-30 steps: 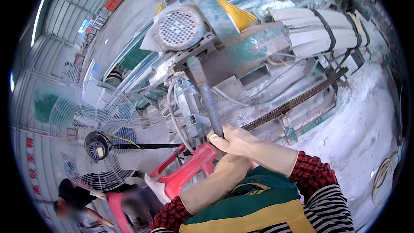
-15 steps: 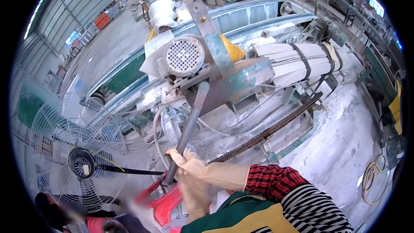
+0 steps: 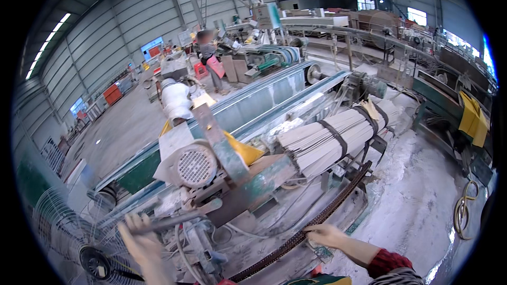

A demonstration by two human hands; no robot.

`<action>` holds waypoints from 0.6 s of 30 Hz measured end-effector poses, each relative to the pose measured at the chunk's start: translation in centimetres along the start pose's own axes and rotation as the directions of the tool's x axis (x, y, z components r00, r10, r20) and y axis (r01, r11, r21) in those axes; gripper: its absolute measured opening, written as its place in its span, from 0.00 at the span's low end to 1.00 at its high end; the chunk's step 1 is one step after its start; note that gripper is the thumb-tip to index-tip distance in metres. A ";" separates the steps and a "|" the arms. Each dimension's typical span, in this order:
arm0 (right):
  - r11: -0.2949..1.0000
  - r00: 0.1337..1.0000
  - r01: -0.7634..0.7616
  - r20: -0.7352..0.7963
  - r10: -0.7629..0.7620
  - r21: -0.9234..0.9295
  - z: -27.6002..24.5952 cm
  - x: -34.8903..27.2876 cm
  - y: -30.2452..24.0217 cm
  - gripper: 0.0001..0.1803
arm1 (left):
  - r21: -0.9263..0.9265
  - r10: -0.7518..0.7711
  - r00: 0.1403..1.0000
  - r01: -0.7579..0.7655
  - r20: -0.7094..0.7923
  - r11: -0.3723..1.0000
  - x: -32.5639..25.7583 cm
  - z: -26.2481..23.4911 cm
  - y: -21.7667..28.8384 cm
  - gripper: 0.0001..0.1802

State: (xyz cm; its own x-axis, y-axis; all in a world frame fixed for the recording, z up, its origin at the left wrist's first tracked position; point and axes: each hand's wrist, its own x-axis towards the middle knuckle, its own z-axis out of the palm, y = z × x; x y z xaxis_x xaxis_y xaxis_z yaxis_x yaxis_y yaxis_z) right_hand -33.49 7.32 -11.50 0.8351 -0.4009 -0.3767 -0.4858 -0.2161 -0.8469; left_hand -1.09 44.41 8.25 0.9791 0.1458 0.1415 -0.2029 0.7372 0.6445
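My left hand (image 3: 141,240), in a pale glove and blurred, is wrapped round a grey metal bar (image 3: 179,219) at lower left. The bar's far rounded end lies below a motor with a round white grille (image 3: 196,165). At lower centre right my right hand (image 3: 328,236), also pale-gloved, has its index finger stretched toward a long rusty drive chain (image 3: 285,247). Its other fingers curl loosely, and I see nothing held in them. Whether the fingertips touch the chain or only overlap it, I cannot tell. The sleeve behind it is red and black.
A large fan (image 3: 94,262) stands close beside my left hand. Beyond the motor runs a blue-grey conveyor frame (image 3: 264,97). A strapped bundle of pale strips (image 3: 322,142) lies to the right. One person (image 3: 207,55) stands farther back. A hose (image 3: 461,216) is coiled at far right.
My view has lifted, showing more of the hall. My right hand has left the bar and moved right to near the chain. The bar has swung down left, my left hand on it.
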 end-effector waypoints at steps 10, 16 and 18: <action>0.721 0.599 -0.034 -0.563 0.569 0.692 -6.0 -14.4 22.5 0.20 | 0.855 -0.211 0.864 -0.362 0.457 0.371 6.2 30.6 -16.6 0.49; 0.784 0.890 0.148 -0.428 0.161 0.603 -6.2 -2.8 9.6 0.21 | 0.483 -0.755 0.394 -0.868 0.525 -0.116 -15.2 28.2 -28.9 0.27; 0.738 0.877 0.292 -0.478 0.047 0.609 -7.0 -0.9 5.8 0.22 | 0.193 -0.788 0.182 -0.978 0.588 -0.082 -21.5 22.0 -29.3 0.16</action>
State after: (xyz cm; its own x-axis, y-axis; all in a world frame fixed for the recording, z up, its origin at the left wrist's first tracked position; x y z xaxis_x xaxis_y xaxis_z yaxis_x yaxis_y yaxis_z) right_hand -38.86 0.14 -13.43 0.5863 -0.7873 -0.1909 0.0427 0.2653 -0.9632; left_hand -16.39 5.15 2.89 0.3322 -0.9424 -0.0400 -0.9427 -0.3304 -0.0458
